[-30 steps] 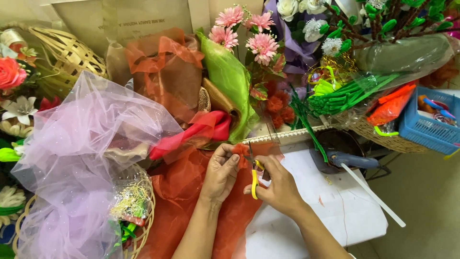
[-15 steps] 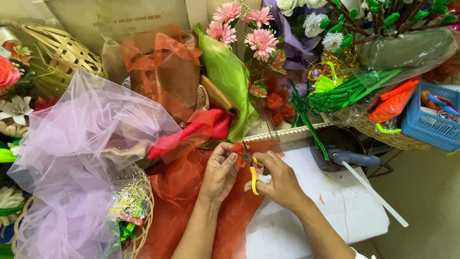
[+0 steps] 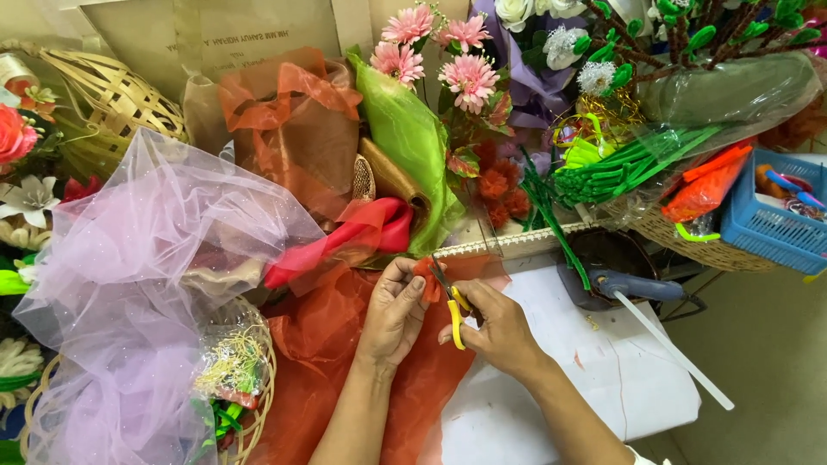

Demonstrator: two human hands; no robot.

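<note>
r hand [image 3: 495, 327] scissors [image 3: 451, 301] cutting fabric [image 3: 425, 277]

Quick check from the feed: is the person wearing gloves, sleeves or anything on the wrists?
No gloves: the left hand and right hand are bare, and both forearms are uncovered to the frame edge. No watch, ring or band is visible. A bit of white fabric shows near the right elbow.
</note>
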